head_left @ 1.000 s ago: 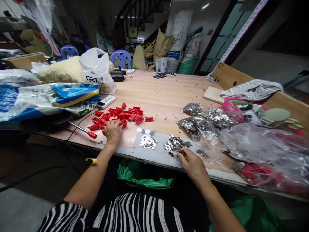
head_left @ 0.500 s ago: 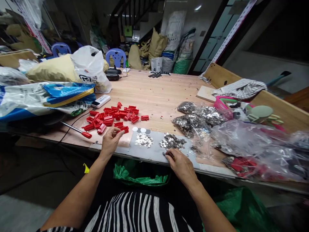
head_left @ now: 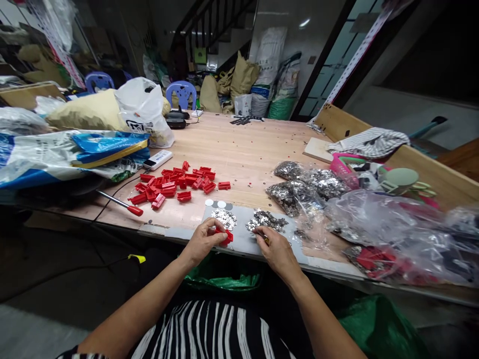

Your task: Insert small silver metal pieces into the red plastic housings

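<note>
My left hand is closed on a small red plastic housing, held at the front edge of the grey mat. Just beyond it lies a pile of small shiny metal pieces. My right hand is closed round a thin tool, mostly hidden by the fingers, with a yellowish part showing. Its tip is by a darker pile of small metal parts. More red housings lie heaped on the table to the left.
Clear bags of metal parts and a large plastic bag crowd the right side. A red-handled lever sticks out at the left, near a white device. A green bag hangs open below the table edge.
My left hand has taken a red housing from the heap and moved right to the mat. My right hand stays near the darker metal pile, with only a slight shift.
</note>
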`<state>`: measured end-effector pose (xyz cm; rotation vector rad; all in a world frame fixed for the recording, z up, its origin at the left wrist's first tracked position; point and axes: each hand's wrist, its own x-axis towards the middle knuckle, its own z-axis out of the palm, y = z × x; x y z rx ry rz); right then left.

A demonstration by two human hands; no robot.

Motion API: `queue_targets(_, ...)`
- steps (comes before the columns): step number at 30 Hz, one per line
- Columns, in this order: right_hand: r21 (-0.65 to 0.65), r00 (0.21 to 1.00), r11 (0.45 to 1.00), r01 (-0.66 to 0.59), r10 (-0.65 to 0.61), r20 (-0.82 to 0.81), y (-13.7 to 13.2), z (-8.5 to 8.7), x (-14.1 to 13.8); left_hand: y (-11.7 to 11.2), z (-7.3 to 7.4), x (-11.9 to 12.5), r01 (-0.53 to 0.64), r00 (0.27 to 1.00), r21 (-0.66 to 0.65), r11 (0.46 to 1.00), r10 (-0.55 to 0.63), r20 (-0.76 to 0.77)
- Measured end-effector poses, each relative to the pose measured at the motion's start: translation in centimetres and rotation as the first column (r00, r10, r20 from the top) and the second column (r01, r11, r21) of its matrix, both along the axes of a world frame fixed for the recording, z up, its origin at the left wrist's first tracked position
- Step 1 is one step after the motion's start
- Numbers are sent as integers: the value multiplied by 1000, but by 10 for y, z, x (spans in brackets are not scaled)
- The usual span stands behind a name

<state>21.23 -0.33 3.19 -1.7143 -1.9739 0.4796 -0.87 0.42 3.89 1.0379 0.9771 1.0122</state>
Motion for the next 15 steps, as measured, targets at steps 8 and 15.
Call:
queue_targets(8,-27,982,995,-98,92,-166,-3,12,-4,12,-12,39,97,980,-64,993,-106,-168)
queue_targets(15,-14,986,999,-32,30,-162,-3,12,-4,16,-14,51,220,818,282,934,-19,-575)
